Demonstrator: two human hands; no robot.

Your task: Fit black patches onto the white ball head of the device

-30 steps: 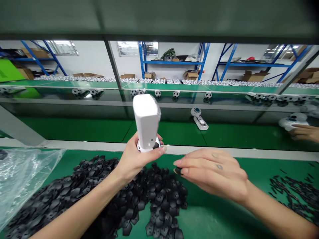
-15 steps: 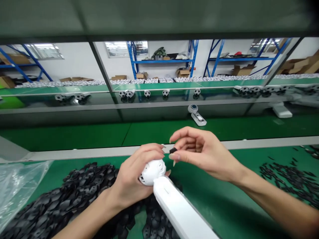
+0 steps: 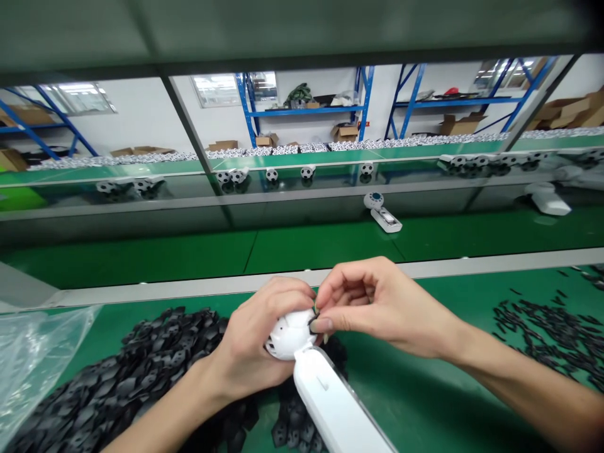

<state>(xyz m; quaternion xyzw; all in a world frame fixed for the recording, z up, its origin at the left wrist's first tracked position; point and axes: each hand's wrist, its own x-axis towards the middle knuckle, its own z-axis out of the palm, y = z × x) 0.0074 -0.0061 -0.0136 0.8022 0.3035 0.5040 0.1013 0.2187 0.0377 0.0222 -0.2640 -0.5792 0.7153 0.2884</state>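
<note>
Green bench mat [image 3: 415, 384] gives open room between the right hand [image 3: 382, 308] and the black strips [image 3: 542, 333]; a hand could pass there; the left hand [image 3: 252, 340] and white ball [image 3: 290, 333] block the middle; the small black piece [image 3: 312, 321] pinched in the right hand sits right at the ball; the white handle [image 3: 330, 402] juts toward the camera; black patches [image 3: 160, 358] heap to the left; plastic bag [image 3: 33, 365] lies beyond them; grey rail [image 3: 425, 269] runs behind the hands; green belt [image 3: 321, 245] past it leaves room over it.

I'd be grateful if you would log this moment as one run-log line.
left hand holds white perforated ball | right hand holds small black piece against ball
</note>
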